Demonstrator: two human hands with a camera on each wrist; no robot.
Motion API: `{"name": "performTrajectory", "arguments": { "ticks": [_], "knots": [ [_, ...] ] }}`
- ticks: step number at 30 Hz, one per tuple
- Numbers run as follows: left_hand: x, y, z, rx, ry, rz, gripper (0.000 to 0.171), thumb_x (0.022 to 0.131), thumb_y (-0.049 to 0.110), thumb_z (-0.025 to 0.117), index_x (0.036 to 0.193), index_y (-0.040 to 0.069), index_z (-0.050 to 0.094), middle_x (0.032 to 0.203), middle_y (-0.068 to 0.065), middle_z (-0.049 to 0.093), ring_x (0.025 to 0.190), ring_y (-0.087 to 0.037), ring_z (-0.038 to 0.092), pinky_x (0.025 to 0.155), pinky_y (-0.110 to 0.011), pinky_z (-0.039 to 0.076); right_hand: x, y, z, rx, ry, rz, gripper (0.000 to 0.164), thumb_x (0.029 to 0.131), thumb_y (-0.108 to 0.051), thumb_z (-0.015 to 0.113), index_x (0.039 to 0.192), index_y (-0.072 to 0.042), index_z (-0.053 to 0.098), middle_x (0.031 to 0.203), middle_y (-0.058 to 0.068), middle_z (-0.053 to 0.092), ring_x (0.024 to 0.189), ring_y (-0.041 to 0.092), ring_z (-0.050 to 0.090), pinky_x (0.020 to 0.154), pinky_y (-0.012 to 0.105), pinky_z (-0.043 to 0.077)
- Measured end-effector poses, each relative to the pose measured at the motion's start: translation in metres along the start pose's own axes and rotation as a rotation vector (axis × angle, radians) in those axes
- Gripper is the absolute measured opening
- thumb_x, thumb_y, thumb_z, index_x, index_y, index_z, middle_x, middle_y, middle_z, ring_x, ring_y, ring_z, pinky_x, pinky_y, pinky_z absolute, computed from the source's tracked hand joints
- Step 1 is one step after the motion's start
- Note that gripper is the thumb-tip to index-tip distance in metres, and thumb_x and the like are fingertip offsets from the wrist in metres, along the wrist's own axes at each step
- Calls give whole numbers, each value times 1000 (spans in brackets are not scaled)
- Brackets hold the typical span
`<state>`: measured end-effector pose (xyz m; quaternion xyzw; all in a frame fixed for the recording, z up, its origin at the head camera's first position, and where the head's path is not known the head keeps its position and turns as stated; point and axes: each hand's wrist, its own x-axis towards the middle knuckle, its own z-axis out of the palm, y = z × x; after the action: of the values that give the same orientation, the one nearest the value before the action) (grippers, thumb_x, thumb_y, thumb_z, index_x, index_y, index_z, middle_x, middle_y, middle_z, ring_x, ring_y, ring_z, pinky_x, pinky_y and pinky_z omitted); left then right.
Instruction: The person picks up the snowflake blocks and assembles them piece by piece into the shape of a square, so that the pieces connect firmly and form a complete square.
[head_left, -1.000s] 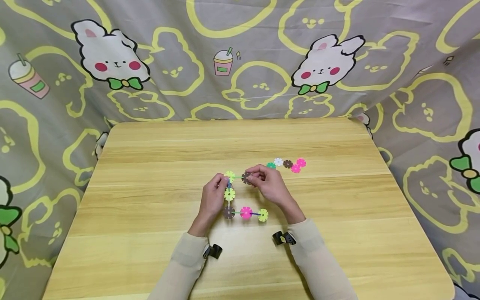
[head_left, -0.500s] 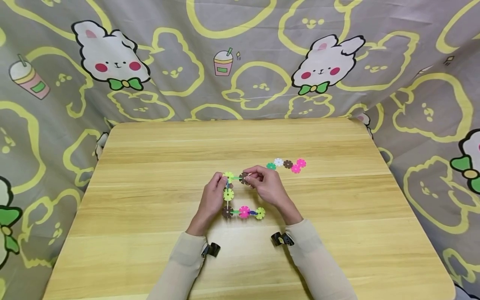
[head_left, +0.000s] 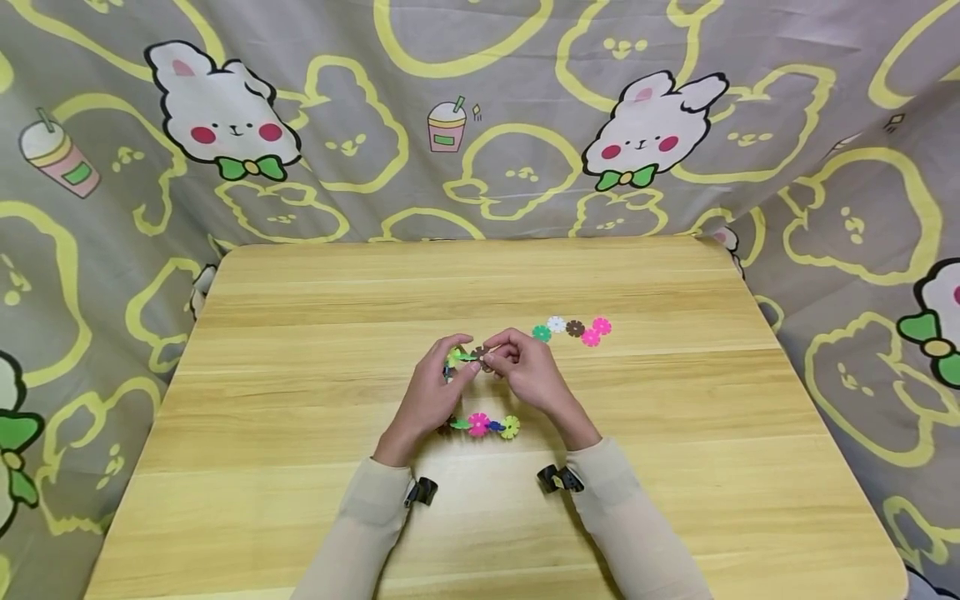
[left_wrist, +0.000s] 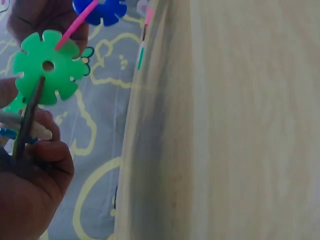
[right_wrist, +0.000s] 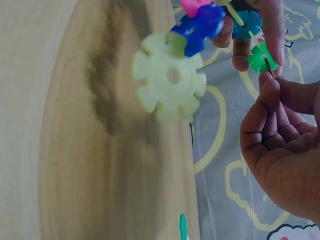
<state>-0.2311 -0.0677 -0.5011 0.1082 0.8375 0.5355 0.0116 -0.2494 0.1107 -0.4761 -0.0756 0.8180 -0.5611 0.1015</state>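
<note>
A bent chain of notched plastic interlocking discs hangs between my hands above the table. My right hand (head_left: 536, 375) pinches its brown disc (head_left: 480, 359) between thumb and fingertips. My left hand (head_left: 429, 392) holds the chain beside it, thumb tip close to the brown disc, and covers much of the chain's left side. A green disc (right_wrist: 257, 57) is slotted to the brown one. The chain's lower run shows a pink disc (head_left: 478, 425), a blue disc (head_left: 495, 426) seen nearly edge-on, and a yellow disc (head_left: 510, 427) at the end.
Loose discs lie in a crooked row beyond my right hand: green (head_left: 542, 333), white (head_left: 556, 324), brown (head_left: 575, 328) and two pink ones (head_left: 596, 332). The wooden table (head_left: 300, 333) has patterned curtains (head_left: 360, 108) along its back and sides.
My left hand has shifted from the chain's yellow corner disc toward the brown disc, now hiding the left side. The chain and right hand have moved slightly left.
</note>
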Motion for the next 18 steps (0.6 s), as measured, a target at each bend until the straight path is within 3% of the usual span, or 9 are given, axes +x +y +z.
{"name": "performTrajectory", "arguments": {
  "ticks": [5, 11, 14, 18],
  "knots": [
    [1, -2, 3, -41, 37, 36, 29, 97, 28, 59, 123, 16, 61, 120, -4, 61, 115, -22, 56, 99, -46, 45, 1, -1, 0, 3, -24, -28, 16, 92, -8, 64, 108, -7, 64, 83, 10, 70, 76, 40, 65, 70, 55, 54],
    [0, -2, 3, -90, 66, 24, 25, 97, 28, 59, 119, 18, 62, 117, -4, 61, 113, -22, 57, 99, -47, 44, 1, 0, -9, 6, -52, -30, 17, 96, -18, 60, 111, -10, 65, 86, 11, 70, 79, 42, 64, 74, 54, 54],
    [0, -3, 2, -96, 78, 4, 26, 97, 29, 59, 119, 18, 62, 119, -4, 61, 115, -22, 56, 100, -48, 44, 2, 4, -20, 1, -24, -12, 21, 97, -17, 58, 113, -6, 64, 88, 15, 70, 81, 44, 63, 75, 55, 53],
    [-1, -5, 0, -103, 85, -14, 26, 97, 30, 58, 120, 18, 61, 124, -3, 60, 122, -23, 53, 105, -48, 42, 4, 15, -39, -84, 78, 37, 23, 96, -16, 58, 114, -4, 64, 91, 17, 69, 83, 39, 64, 69, 40, 54]
  ]
}}
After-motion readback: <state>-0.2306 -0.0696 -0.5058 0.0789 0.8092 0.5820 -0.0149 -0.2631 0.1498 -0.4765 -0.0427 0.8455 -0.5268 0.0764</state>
